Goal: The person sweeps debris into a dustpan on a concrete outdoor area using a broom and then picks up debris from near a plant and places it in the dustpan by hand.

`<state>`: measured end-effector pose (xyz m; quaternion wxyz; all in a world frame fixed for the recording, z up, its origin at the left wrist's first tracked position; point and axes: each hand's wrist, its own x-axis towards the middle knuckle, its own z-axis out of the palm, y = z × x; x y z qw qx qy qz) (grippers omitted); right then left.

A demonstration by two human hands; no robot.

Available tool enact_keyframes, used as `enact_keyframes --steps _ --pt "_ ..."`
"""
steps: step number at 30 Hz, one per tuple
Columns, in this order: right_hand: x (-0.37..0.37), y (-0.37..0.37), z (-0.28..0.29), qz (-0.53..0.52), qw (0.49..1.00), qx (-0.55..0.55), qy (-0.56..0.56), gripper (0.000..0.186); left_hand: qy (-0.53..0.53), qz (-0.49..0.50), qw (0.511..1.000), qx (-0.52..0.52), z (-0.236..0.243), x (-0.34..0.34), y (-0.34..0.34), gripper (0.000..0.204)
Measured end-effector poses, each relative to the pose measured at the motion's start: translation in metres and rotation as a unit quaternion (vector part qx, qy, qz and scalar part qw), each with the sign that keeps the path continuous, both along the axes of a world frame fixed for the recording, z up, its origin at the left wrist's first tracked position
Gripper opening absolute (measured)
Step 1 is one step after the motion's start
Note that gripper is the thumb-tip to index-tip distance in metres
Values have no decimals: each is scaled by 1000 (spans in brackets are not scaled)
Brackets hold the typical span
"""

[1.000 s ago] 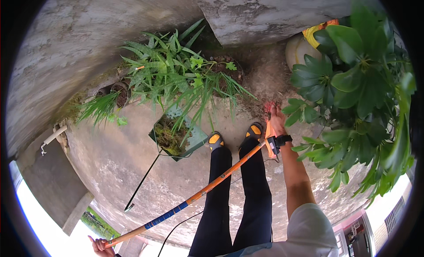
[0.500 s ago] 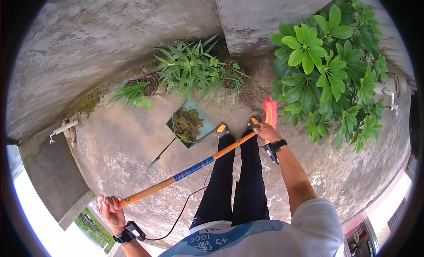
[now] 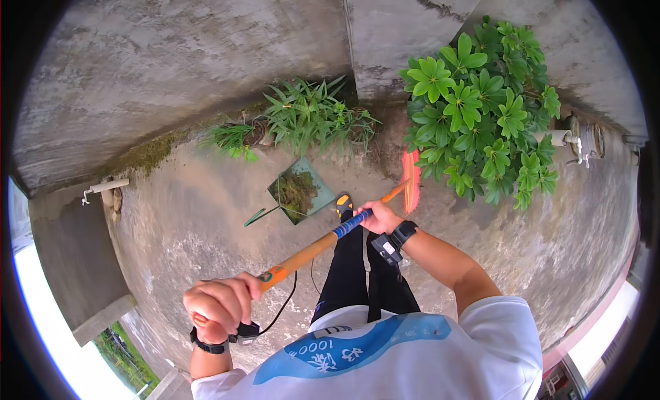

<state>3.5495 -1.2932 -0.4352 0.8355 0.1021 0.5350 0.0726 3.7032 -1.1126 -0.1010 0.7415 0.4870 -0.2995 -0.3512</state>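
A broom runs slantwise across the view, its orange handle [image 3: 302,262] wrapped with a blue band. My left hand [image 3: 223,300] is closed around the top end of the handle, close to my body. Lower down, at the blue band, my right hand [image 3: 380,218] grips the handle. The broom's pink-red bristle head [image 3: 410,183] is low by the ground, right of my feet, beside a leafy bush. Left of my shoes, a green dustpan [image 3: 320,197] rests on the ground with a clump of mossy debris [image 3: 294,192] in it. Its thin handle points left.
A broad-leaved bush [image 3: 474,111] stands at the right, partly in front of a pipe with a tap [image 3: 574,142]. Spiky potted plants [image 3: 309,115] line the foot of the concrete wall [image 3: 185,63]. Another tap pipe [image 3: 106,187] juts out at the left. A black cable hangs near my legs.
My left hand has come right and nearer my body with the handle's end. My right hand now holds the blue band, farther from the bristles. The broom head has turned and shifted slightly left.
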Motion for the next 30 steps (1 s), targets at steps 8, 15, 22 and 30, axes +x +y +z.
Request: enact_keyframes --steps 8,15,22,30 --pt "64 -10 -6 76 974 -213 -3 3 -18 235 970 54 -37 -73 21 39" --pt "5 48 -120 372 863 -340 37 21 74 383 909 145 -69 -135 52 37" --pt "-34 105 -29 361 883 -294 48 47 54 375 921 95 -28 -171 123 37" --pt "-38 114 -135 430 835 -341 41 19 141 508 836 152 -72 -191 106 37"
